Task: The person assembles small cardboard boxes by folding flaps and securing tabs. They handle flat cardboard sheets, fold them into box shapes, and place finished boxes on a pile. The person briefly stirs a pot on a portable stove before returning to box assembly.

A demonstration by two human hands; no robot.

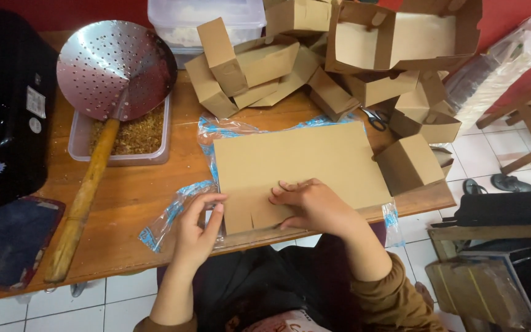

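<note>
Brown flat cardboard blank is being pressed on the wooden table by the flat, open right hand, while its near-left corner is being pinched by the left hand; folding the flaps upright seemingly follows.

Two hands are showing at the frame's lower middle, one flat cardboard sheet is lying at centre, one perforated metal skimmer upper left, two clear plastic containers, one pair of scissors.
</note>
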